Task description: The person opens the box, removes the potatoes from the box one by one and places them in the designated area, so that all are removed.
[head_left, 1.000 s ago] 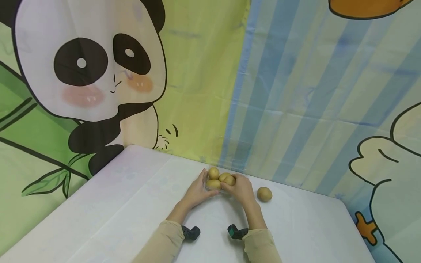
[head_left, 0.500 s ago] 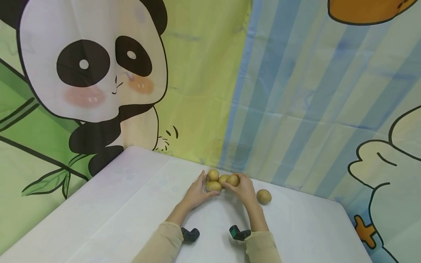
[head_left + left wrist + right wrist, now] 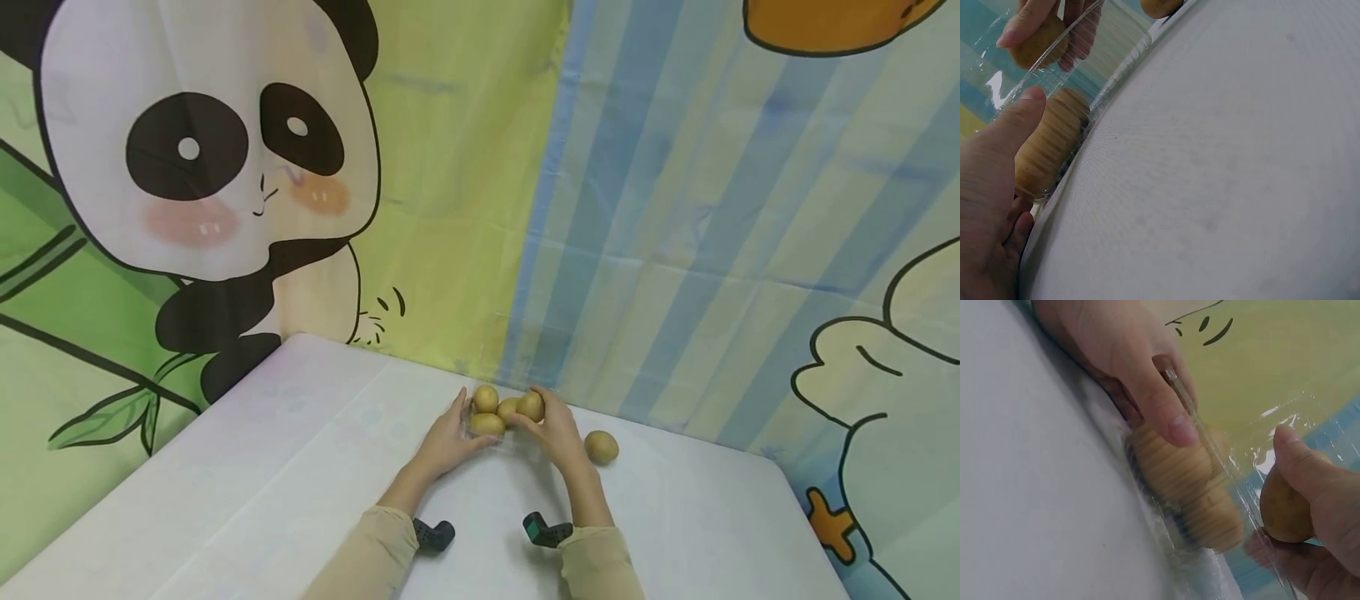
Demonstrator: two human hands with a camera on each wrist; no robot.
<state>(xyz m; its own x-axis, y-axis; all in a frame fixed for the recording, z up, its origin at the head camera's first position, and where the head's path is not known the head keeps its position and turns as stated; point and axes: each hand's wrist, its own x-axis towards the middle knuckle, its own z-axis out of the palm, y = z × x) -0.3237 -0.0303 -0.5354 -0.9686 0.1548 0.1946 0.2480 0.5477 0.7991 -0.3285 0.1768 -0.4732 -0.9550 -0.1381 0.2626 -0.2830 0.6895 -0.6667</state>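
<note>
Yellow-brown and round, a potato [image 3: 531, 407] sits between the pinching fingers of my right hand [image 3: 559, 432]; my left hand [image 3: 447, 439] grips a clear plastic box [image 3: 1121, 45] containing more potatoes [image 3: 487, 424].

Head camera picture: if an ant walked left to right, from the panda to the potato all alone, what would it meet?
Panda → left hand → bunched potatoes → right hand → lone potato. The held potato overlaps, so it's left out.
</note>
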